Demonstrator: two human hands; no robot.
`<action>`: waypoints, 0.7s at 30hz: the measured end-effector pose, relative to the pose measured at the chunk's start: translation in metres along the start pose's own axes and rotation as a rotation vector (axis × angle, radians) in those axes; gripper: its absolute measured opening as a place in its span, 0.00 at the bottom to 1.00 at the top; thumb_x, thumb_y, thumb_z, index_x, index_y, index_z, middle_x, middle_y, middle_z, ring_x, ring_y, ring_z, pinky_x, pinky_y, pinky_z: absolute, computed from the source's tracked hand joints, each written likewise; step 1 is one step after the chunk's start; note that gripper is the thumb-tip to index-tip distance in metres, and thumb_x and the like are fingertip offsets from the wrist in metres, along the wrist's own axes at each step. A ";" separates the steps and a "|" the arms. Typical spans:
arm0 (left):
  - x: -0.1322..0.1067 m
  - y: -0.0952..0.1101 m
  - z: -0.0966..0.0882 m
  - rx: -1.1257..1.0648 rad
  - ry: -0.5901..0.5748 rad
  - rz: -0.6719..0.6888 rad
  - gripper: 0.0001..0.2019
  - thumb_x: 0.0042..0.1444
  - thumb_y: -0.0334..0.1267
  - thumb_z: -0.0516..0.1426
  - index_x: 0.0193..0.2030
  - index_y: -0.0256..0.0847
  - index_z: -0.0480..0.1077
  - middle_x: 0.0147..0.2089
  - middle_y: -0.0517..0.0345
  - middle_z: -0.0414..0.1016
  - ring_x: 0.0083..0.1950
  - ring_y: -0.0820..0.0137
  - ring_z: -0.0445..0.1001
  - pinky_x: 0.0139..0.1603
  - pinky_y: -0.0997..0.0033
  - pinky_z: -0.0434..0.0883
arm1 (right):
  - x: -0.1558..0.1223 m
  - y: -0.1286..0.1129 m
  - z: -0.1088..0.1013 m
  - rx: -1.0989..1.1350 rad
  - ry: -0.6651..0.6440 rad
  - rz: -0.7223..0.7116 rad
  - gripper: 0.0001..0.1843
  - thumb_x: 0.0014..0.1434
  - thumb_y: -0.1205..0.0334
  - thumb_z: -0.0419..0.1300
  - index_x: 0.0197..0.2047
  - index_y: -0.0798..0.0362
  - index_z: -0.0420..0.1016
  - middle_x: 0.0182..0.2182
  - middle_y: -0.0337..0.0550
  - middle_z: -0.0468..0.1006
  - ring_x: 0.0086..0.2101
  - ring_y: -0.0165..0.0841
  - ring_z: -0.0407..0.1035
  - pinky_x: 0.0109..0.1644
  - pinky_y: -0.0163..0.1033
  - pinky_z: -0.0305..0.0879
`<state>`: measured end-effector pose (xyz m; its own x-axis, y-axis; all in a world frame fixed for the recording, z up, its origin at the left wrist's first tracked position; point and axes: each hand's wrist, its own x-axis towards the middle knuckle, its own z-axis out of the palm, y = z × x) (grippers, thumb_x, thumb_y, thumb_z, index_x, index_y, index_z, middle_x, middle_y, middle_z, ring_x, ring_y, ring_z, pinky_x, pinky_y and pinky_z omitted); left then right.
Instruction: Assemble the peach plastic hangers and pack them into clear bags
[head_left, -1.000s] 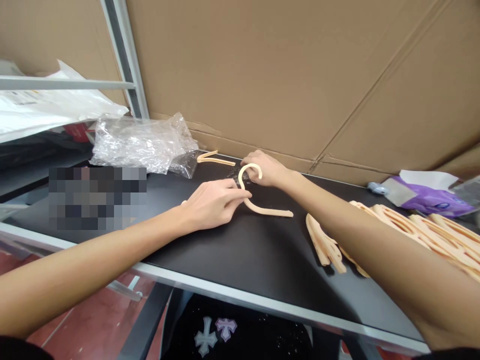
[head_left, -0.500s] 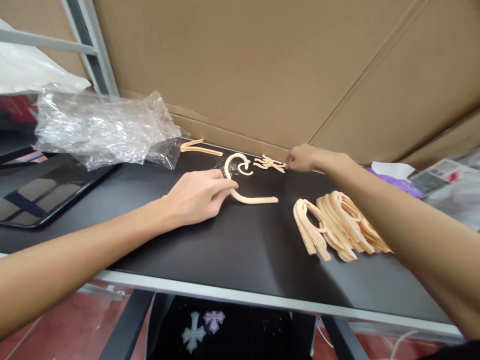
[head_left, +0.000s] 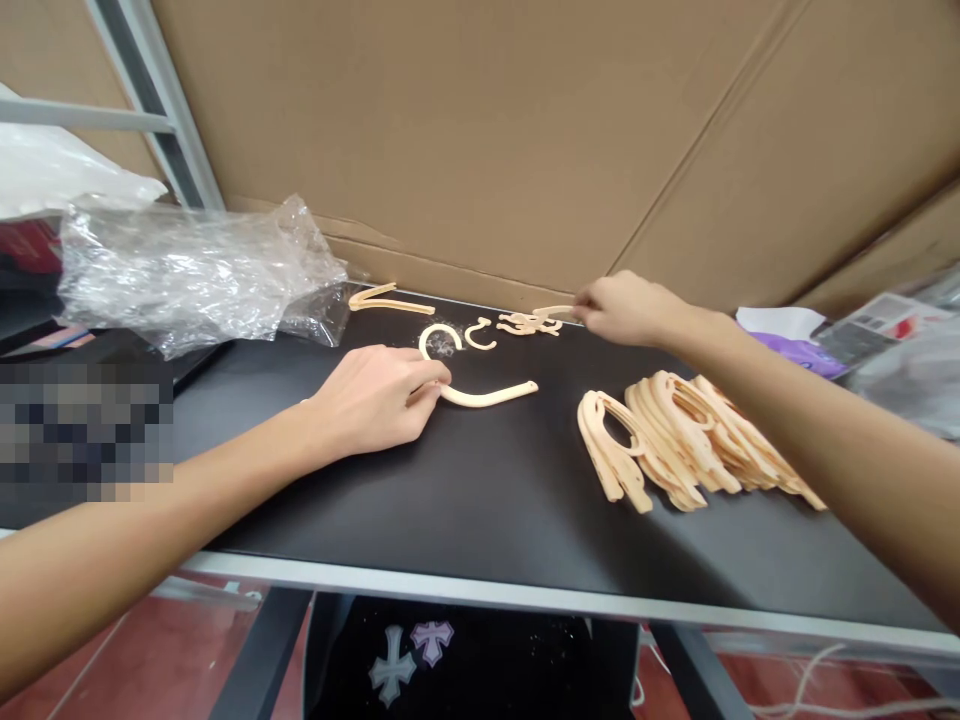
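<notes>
My left hand (head_left: 371, 400) lies on the black table (head_left: 465, 500), its fingertips pressed on a pale curved hook-shaped wooden piece (head_left: 480, 392). My right hand (head_left: 626, 310) is at the far edge by the cardboard wall, fingers pinched on a thin pale strip (head_left: 553, 312) among several small offcuts (head_left: 525, 325). A small hook-shaped scrap (head_left: 478, 335) lies between the two hands. A fanned stack of pale wooden cut-outs (head_left: 690, 440) lies under my right forearm.
A crumpled clear plastic bag (head_left: 187, 270) sits at the back left, with a V-shaped pale strip (head_left: 382, 298) beside it. Cardboard sheets (head_left: 525, 130) form the back wall. A purple packet (head_left: 802, 352) and papers lie at the far right. A metal frame post (head_left: 150, 100) stands at the left.
My right hand left the curved piece, moved right to the small offcuts by the wall and pinched a thin strip. My left hand stayed on the curved piece. The view shifted right.
</notes>
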<state>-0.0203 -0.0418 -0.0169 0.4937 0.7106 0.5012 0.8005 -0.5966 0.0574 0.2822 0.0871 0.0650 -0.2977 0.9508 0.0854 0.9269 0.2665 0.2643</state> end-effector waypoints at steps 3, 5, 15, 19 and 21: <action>0.000 0.002 -0.003 0.050 -0.019 -0.001 0.14 0.65 0.38 0.53 0.39 0.42 0.81 0.35 0.55 0.82 0.34 0.62 0.78 0.34 0.64 0.67 | -0.029 -0.004 -0.015 0.164 0.066 -0.037 0.18 0.67 0.59 0.54 0.43 0.55 0.85 0.38 0.53 0.85 0.40 0.44 0.77 0.44 0.45 0.68; 0.001 0.004 -0.005 0.083 -0.023 -0.005 0.16 0.66 0.40 0.52 0.36 0.42 0.81 0.33 0.54 0.80 0.34 0.62 0.76 0.34 0.63 0.67 | -0.052 -0.013 -0.024 0.317 0.144 -0.044 0.16 0.65 0.60 0.55 0.39 0.53 0.85 0.33 0.48 0.84 0.36 0.41 0.76 0.43 0.44 0.67; 0.003 0.005 -0.008 0.015 0.110 -0.022 0.18 0.68 0.43 0.53 0.37 0.40 0.82 0.43 0.46 0.77 0.45 0.59 0.72 0.47 0.58 0.73 | -0.108 -0.043 -0.020 0.866 0.282 -0.085 0.12 0.52 0.69 0.56 0.19 0.52 0.70 0.16 0.34 0.63 0.22 0.28 0.56 0.28 0.38 0.51; 0.018 0.021 -0.014 -0.167 0.043 -0.001 0.18 0.68 0.49 0.55 0.50 0.40 0.80 0.47 0.49 0.81 0.50 0.59 0.75 0.51 0.59 0.73 | -0.112 -0.043 -0.014 1.079 0.235 -0.132 0.12 0.53 0.67 0.56 0.20 0.53 0.71 0.18 0.35 0.69 0.23 0.27 0.59 0.28 0.37 0.54; 0.030 0.034 -0.019 -0.282 -0.071 -0.011 0.18 0.68 0.51 0.54 0.44 0.40 0.81 0.42 0.53 0.83 0.43 0.63 0.77 0.44 0.65 0.73 | -0.112 -0.041 -0.013 1.229 0.233 -0.159 0.11 0.54 0.66 0.57 0.21 0.53 0.72 0.20 0.38 0.73 0.24 0.28 0.65 0.30 0.36 0.59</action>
<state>0.0154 -0.0480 0.0165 0.5164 0.7358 0.4381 0.6844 -0.6621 0.3052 0.2745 -0.0324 0.0567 -0.3421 0.8780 0.3348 0.4399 0.4645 -0.7686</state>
